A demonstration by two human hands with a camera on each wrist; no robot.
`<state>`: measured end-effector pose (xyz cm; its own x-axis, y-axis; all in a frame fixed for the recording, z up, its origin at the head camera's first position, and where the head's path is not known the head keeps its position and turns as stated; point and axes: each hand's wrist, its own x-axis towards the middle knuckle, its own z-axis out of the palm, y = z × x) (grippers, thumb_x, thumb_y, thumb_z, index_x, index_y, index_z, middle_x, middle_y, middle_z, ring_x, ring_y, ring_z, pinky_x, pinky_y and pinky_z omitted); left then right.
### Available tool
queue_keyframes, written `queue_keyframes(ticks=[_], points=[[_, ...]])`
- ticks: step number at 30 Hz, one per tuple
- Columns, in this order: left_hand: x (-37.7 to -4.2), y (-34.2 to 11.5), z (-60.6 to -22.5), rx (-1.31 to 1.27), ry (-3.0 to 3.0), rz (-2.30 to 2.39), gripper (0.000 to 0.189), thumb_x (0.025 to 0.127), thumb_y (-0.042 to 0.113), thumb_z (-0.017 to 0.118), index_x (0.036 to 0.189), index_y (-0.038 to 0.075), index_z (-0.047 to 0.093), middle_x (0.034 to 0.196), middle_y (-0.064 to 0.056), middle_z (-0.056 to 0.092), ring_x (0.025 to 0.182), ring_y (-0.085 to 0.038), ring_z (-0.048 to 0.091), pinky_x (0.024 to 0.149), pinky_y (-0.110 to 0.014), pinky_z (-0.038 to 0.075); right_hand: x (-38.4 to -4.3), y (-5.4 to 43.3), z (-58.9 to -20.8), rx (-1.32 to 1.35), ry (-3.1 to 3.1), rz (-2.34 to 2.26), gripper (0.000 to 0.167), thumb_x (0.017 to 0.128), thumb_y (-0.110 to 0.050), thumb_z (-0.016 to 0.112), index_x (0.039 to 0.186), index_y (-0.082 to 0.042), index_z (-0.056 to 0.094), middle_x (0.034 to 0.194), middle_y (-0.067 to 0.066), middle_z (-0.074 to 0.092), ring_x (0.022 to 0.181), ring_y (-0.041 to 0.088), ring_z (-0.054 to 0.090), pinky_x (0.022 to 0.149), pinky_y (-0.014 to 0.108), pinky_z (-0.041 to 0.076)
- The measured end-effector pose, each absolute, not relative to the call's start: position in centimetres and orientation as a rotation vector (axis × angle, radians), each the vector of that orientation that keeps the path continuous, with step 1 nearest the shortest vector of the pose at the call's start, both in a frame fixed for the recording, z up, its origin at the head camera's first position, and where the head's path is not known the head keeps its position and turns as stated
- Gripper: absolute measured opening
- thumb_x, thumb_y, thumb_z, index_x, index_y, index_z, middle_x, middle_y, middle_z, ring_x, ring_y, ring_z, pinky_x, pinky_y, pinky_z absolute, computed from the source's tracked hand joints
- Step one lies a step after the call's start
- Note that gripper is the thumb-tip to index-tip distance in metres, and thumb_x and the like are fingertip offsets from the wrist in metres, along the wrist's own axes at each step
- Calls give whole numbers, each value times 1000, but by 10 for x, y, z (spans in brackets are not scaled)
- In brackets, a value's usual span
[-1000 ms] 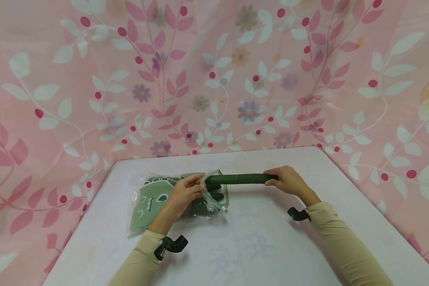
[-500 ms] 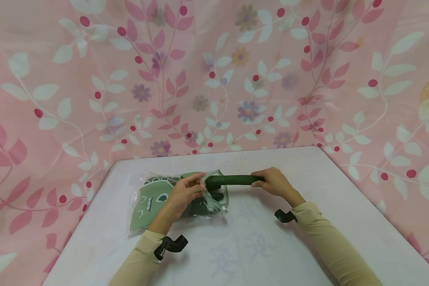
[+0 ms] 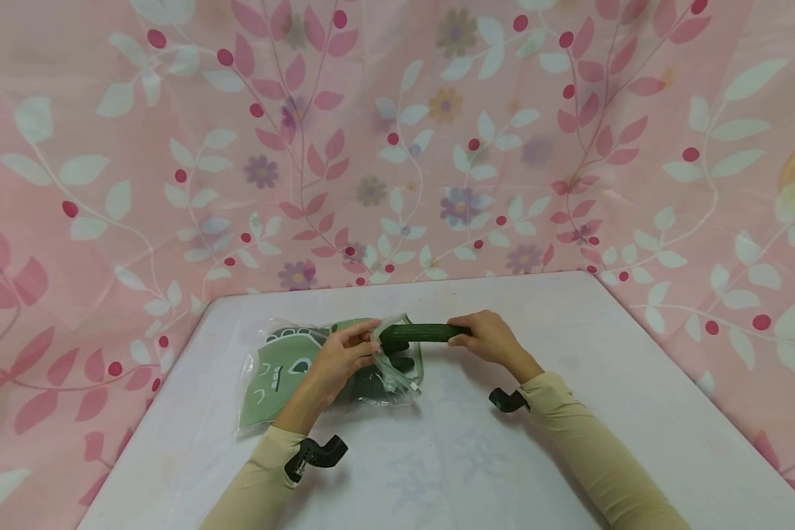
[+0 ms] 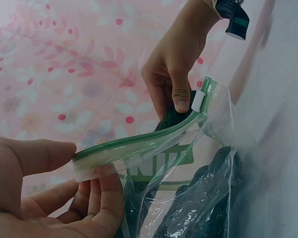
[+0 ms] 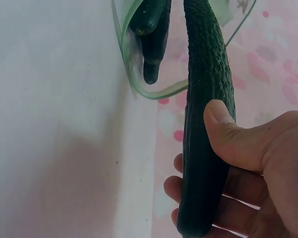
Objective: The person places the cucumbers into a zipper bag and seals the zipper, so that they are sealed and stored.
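Observation:
A clear zip bag [image 3: 285, 379] with a green printed face lies on the table. My left hand [image 3: 336, 361] pinches the rim of its mouth between thumb and fingers; the green zip strip [image 4: 134, 144] shows in the left wrist view, with a white slider [image 4: 198, 101] at its far end. Several dark green cucumbers [image 5: 155, 42] are inside. My right hand [image 3: 493, 340] grips another cucumber [image 3: 424, 333] by its outer end, thumb along one side and fingers round the other. The leading end of that cucumber is in the bag's mouth, partly hidden by the rim.
A white-covered table [image 3: 464, 456] bears the bag, left of its middle. Behind it hangs a pink curtain [image 3: 437, 147] with leaves and flowers. A black camera mount sits on each wrist, the left mount [image 3: 316, 456] close over the table.
My right hand has moved left along with the cucumber's visible outer end, so less of the cucumber shows outside the bag. My left hand and the bag have stayed in place.

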<state>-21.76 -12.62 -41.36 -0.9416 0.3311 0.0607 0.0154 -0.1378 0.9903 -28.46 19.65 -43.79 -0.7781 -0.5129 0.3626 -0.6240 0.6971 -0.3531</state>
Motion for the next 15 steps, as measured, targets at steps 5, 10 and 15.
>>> queue_keyframes(ticks=[5,10,15], points=[[-218,-126,-412,390,1916,2183,52,103,1,64,152,-3,48,111,-10,52,101,-22,61,91,-34,53,-287,188,-437,926,-2668,674,30,90,-23,83,115,-8,79,95,3,75,73,16,57,70,40,48],[-219,-126,-413,394,1919,2179,52,103,1,63,153,-4,47,110,-10,52,101,-22,60,90,-34,53,-290,181,-438,930,-2667,658,28,90,-23,83,114,-8,79,91,2,73,71,16,55,69,39,47],[-220,-126,-416,399,1910,2179,52,103,1,63,153,-4,47,110,-10,52,101,-22,60,89,-33,53,-291,175,-440,949,-2648,662,20,89,-23,84,105,-11,79,76,-6,63,65,14,48,62,35,41]])
